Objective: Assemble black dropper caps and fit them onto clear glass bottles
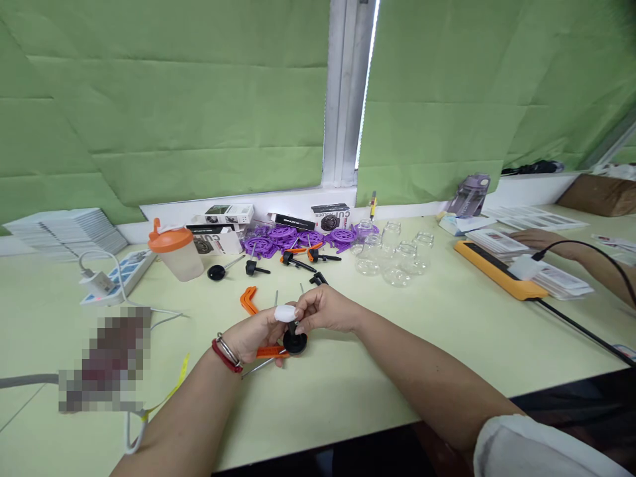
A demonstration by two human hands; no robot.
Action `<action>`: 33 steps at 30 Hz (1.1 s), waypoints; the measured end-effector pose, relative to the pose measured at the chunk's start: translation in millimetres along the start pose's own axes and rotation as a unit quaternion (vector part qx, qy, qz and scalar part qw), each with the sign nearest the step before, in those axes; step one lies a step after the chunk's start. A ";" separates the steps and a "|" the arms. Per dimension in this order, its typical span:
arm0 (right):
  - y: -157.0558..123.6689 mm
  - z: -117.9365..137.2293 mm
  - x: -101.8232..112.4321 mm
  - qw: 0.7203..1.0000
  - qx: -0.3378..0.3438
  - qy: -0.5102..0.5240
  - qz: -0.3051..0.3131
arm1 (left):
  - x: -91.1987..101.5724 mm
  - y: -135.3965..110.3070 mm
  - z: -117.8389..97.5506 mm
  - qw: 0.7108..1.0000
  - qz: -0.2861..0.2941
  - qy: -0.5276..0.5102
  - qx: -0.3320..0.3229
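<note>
My left hand (253,336) and my right hand (325,309) meet over the pale green table (348,391). Both are closed on a small assembly: a black round knob (295,342) on a thin metal pin, joined to an orange plastic piece (271,352). My left thumb wears a white finger cot (285,313). A red band and a metal bangle circle my left wrist. Just behind my hands lie another orange curved piece (248,300) and loose pins.
Behind are purple wheel-shaped parts (283,237), black knobs with pins (216,271), clear glass jars (392,255), small boxes (226,214) and an orange-lidded cup (176,252). A power strip (119,275) lies left. Another person's arm (571,255) rests by a yellow device (497,268) at right.
</note>
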State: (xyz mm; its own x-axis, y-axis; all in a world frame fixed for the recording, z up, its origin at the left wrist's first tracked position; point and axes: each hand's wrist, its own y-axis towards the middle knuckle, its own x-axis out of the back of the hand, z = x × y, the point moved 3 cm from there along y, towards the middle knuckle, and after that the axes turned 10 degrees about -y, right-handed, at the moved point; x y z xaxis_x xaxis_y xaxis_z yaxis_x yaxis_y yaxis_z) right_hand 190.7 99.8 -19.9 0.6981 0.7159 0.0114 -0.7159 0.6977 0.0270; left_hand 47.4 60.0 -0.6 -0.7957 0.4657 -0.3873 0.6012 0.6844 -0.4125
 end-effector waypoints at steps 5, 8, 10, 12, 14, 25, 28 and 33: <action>-1.6 2.3 0.0 1.000 -0.005 -0.010 -0.002 | -1.0 -0.4 -0.5 1.000 0.005 0.002 -0.003; -2.8 5.3 0.0 1.000 -0.008 -0.011 0.006 | 0.1 -0.3 -0.1 1.000 0.002 -0.004 -0.004; -2.9 6.1 0.7 1.000 -0.005 -0.013 0.014 | 1.2 -0.1 0.1 1.000 0.002 -0.005 -0.006; -2.5 5.5 1.9 1.000 0.003 -0.022 0.019 | 1.9 0.2 0.1 1.000 0.006 -0.004 -0.008; -1.9 3.9 3.0 0.999 0.010 -0.033 0.021 | 2.0 0.4 -0.1 1.000 0.013 -0.004 -0.009; -4.5 6.9 2.3 0.999 0.007 -0.041 0.030 | -0.1 -0.7 0.2 1.000 -0.011 -0.006 -0.006; -3.6 7.4 0.6 0.998 0.027 -0.045 0.033 | -1.3 -0.9 -0.7 1.000 0.002 0.001 -0.012; -2.4 5.4 -0.8 0.999 0.020 -0.020 0.025 | -2.9 -1.5 -1.7 1.000 0.011 0.006 -0.012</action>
State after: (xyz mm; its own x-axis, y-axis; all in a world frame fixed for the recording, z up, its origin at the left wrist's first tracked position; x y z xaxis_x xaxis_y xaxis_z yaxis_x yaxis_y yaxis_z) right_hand 191.9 97.4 -14.6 0.6619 0.7476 0.0544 -0.7495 0.6587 0.0661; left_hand 48.7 58.6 2.5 -0.7827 0.4874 -0.3870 0.6174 0.6862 -0.3846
